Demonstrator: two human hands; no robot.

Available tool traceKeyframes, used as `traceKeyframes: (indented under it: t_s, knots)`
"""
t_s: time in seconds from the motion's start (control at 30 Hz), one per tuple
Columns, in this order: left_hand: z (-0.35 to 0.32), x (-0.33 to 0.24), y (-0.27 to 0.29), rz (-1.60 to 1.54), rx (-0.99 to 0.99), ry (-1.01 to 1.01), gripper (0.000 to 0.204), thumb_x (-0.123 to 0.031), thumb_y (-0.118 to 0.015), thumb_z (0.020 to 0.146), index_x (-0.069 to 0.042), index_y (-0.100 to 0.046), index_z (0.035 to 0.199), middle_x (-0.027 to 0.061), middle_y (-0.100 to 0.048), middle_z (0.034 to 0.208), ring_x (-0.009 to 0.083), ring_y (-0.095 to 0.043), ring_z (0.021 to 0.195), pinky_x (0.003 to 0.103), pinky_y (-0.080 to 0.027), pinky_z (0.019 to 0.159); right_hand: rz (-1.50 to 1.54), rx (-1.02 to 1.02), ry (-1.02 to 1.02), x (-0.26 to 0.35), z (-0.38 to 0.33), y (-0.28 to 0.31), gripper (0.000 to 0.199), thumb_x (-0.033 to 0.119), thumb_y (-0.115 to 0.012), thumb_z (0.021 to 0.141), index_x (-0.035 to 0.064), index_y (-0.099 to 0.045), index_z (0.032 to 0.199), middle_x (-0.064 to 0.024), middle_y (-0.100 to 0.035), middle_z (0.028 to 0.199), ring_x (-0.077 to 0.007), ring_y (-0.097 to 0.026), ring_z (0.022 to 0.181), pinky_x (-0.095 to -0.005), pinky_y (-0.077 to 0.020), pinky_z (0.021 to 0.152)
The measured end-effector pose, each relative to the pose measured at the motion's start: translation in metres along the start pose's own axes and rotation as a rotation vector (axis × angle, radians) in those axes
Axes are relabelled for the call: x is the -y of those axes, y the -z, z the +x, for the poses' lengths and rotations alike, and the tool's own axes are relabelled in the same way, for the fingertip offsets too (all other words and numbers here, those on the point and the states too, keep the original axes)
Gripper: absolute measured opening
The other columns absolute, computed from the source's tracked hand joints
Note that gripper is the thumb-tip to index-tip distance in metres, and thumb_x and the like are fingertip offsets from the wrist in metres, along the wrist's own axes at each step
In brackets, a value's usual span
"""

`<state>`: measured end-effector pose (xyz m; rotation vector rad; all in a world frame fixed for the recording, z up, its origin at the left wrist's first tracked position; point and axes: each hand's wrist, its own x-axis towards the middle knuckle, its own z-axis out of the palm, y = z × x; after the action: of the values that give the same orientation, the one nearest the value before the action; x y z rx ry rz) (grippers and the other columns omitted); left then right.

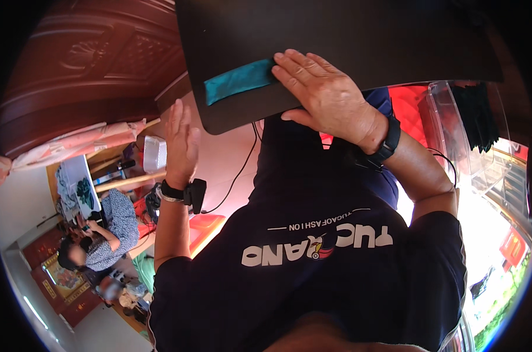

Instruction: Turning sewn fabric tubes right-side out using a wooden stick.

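A flat, folded strip of teal cloth (pixel 238 82) lies on the dark tabletop (pixel 336 35), close to its near left corner. My right hand (pixel 327 94) rests palm down at the strip's right end, fingers stretched out flat and thumb apart, covering that end. Off the table's left corner, my left hand (pixel 181 144) is raised with its fingers straight up, holding nothing and not touching the cloth. Each wrist wears a black band.
Clear plastic bins (pixel 448 117) stand to the right, with dark cloth pieces (pixel 476 117) in one. A black cable (pixel 242 170) hangs near my left wrist. A carved wooden panel (pixel 102 58) is at far left. Other people (pixel 110 234) sit at a table at lower left.
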<state>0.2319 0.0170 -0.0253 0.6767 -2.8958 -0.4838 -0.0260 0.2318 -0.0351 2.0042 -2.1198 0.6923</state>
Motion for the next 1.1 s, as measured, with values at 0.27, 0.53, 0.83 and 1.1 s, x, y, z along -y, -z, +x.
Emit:
traceKeyframes:
  t_s: [0.27, 0.53, 0.83, 1.1]
  knots:
    - [-0.002, -0.034, -0.001, -0.301, -0.309, 0.007, 0.056, -0.008, -0.055, 0.080, 0.002, -0.042, 0.134, 0.0198, -0.040, 0.140, 0.0327, -0.035, 0.132, 0.040, -0.025, 0.110, 0.004, -0.034, 0.015, 0.000, -0.007, 0.004, 0.057, 0.031, -0.071, 0.074, 0.0041, -0.054, 0.121, -0.0095, -0.051, 0.132, -0.0242, -0.046, 0.124, -0.0385, -0.0367, 0.105]
    - [0.024, -0.068, -0.020, 0.068, -0.148, -0.345, 0.046, -0.008, -0.060, 0.076, -0.005, -0.056, 0.121, 0.0148, -0.048, 0.133, 0.0305, -0.041, 0.128, 0.046, -0.031, 0.104, 0.055, -0.129, 0.044, 0.001, -0.017, 0.009, 0.031, 0.012, -0.070, 0.072, 0.0067, -0.063, 0.102, -0.0068, -0.061, 0.115, -0.0249, -0.057, 0.110, -0.0387, -0.0439, 0.096]
    - [0.028, -0.071, -0.013, -1.080, -0.147, -0.137, 0.018, -0.012, -0.053, 0.089, 0.001, -0.054, 0.101, 0.0073, -0.061, 0.085, 0.0103, -0.056, 0.071, 0.024, -0.045, 0.064, 0.926, -0.090, -0.473, 0.002, -0.015, 0.026, 0.010, 0.009, -0.060, 0.088, 0.0021, -0.064, 0.095, -0.0024, -0.064, 0.081, -0.0095, -0.058, 0.077, -0.0231, -0.0461, 0.072]
    - [0.025, -0.086, -0.027, -1.502, 0.016, -0.148, 0.048, -0.009, -0.057, 0.082, -0.006, -0.036, 0.126, 0.0127, -0.054, 0.104, 0.0121, -0.055, 0.078, 0.024, -0.045, 0.066, 1.224, -0.034, -0.715, 0.003, -0.019, 0.029, 0.015, 0.015, -0.055, 0.094, 0.0020, -0.062, 0.097, 0.0037, -0.059, 0.073, -0.0011, -0.050, 0.063, -0.0167, -0.0389, 0.052]
